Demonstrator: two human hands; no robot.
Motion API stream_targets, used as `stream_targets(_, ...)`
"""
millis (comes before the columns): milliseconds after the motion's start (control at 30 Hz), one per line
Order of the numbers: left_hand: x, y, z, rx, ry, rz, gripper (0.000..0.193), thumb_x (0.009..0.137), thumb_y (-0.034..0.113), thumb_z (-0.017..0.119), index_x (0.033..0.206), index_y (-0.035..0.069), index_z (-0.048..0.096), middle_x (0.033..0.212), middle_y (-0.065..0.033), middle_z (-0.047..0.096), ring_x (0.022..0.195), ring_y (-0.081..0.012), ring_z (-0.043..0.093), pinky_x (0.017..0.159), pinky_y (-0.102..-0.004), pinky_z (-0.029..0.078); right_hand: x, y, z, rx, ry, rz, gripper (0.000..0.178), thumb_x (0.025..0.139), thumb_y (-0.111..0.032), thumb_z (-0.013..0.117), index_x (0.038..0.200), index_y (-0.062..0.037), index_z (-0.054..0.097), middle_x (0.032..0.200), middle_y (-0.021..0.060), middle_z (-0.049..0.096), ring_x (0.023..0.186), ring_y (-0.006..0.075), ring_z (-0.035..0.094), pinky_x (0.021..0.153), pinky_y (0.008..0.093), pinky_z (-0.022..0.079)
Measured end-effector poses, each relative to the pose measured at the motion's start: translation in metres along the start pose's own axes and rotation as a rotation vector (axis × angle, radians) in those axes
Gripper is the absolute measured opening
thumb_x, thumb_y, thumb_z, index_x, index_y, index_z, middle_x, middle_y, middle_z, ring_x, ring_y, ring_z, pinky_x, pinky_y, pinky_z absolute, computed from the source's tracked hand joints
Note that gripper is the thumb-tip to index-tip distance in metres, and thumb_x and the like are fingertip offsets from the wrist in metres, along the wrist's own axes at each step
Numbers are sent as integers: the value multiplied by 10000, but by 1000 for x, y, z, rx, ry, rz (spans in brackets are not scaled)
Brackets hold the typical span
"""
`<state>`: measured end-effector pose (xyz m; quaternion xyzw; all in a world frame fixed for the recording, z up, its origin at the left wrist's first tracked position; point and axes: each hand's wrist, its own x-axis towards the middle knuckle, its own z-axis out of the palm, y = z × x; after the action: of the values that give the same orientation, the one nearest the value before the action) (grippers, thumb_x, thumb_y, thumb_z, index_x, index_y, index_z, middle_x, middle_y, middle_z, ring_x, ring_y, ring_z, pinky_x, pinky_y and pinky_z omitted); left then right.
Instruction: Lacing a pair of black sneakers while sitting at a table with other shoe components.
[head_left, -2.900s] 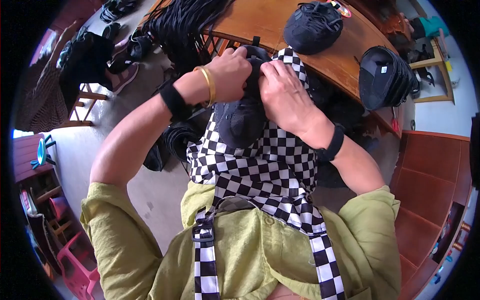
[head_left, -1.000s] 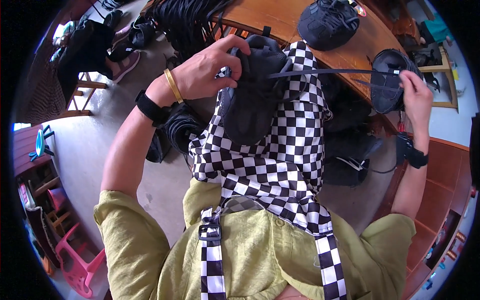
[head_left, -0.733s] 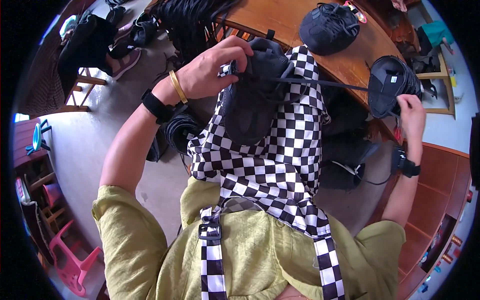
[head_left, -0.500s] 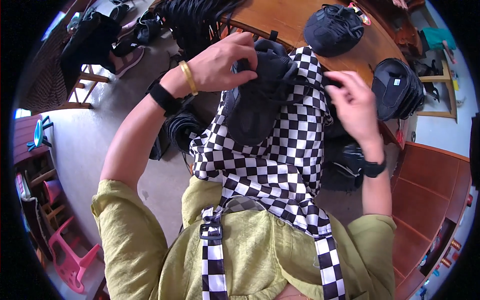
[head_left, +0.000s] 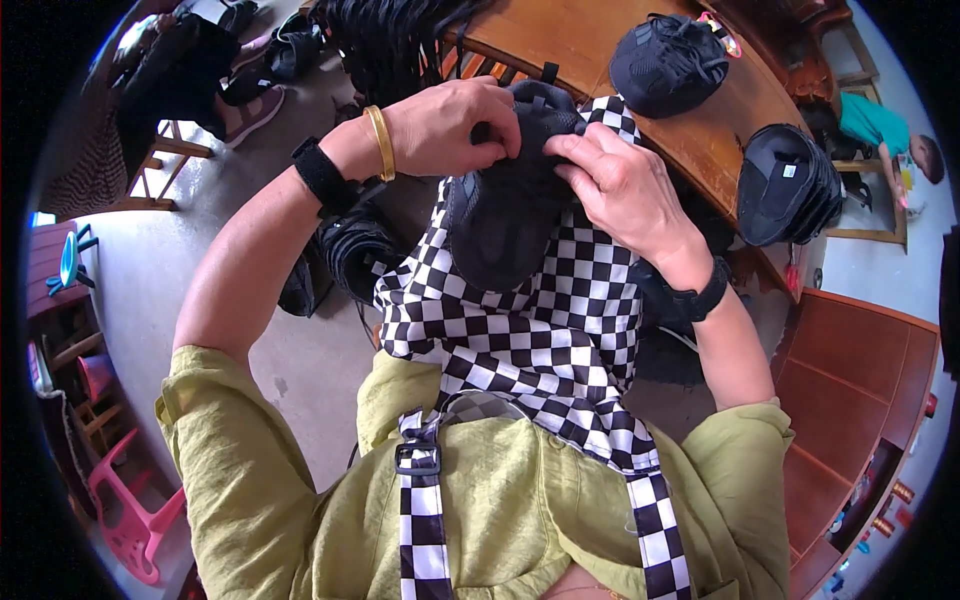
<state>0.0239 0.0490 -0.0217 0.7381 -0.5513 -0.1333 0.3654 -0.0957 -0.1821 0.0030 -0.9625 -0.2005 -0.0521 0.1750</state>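
A black shoe (head_left: 500, 240) lies on my lap over the black-and-white checkered apron (head_left: 590, 290), its rounded toe pointing toward me. My left hand (head_left: 450, 130) is closed on the left side of the shoe's upper near the opening, thumb and fingers pinched together. Across from it, my right hand (head_left: 625, 190) pinches at the right side of the lacing area, on what looks like the black shoelace. The lace's tip is hidden by fingers and dark fabric. Both hands are close together over the shoe.
On the wooden table (head_left: 560, 40) ahead stand a bundled black shoe upper (head_left: 668, 65) and a stack of black shoe uppers (head_left: 790, 185). Black laces (head_left: 400, 40) hang at its left edge. More dark shoe parts (head_left: 355, 250) lie below left. A brown cabinet (head_left: 850, 390) stands right.
My right hand has moved left and inward, from beside the apron to the shoe's lacing area. My left hand stays at the shoe. A person in teal shows more fully at far right.
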Motion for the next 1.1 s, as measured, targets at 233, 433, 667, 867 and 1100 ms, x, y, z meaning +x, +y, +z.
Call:
stream_targets(233, 6, 19, -1, 318, -78, -78, 96, 803, 139, 736, 866, 73, 766, 877, -76, 645, 920, -287, 648, 840, -398, 534, 6, 10, 8, -113, 109, -173, 76, 872, -137, 718, 929, -88, 703, 799, 88, 657, 719, 300, 696, 627, 387, 544)
stream_targets(433, 17, 24, 8, 380, -102, -163, 96, 803, 164, 712, 800, 70, 734, 860, -84, 636, 909, -291, 659, 830, -403, 541, 10, 9, 10, 11, 121, -113, 82, 882, -147, 695, 907, -70, 700, 847, 125, 723, 769, 303, 713, 650, 398, 552)
stream_targets(667, 16, 15, 18, 307, -23, -151, 153, 789, 194, 697, 751, 45, 698, 829, -88, 617, 905, -287, 620, 820, -391, 525, 1, 8, 8, 871, -168, 639, 197, 882, -185, 709, 831, 6, 700, 694, 42, 683, 603, 155, 639, 574, 305, 484)
stream_targets(867, 14, 4, 32, 154, 124, -181, 207, 762, 226, 724, 727, 28, 674, 816, -83, 612, 887, -273, 588, 798, -386, 490, 3, 11, 18, 685, -116, 702, 218, 874, -194, 748, 775, -5, 702, 641, 6, 636, 590, 61, 555, 566, 245, 436)
stream_targets(1100, 1, 6, 26, 56, 252, -49, 185, 789, 177, 729, 846, 12, 668, 1021, -127, 587, 976, -296, 568, 878, -382, 483, -9, -10, 5, -20, 245, 261, 132, 870, -186, 728, 826, -72, 679, 783, 78, 642, 699, 279, 688, 599, 379, 525)
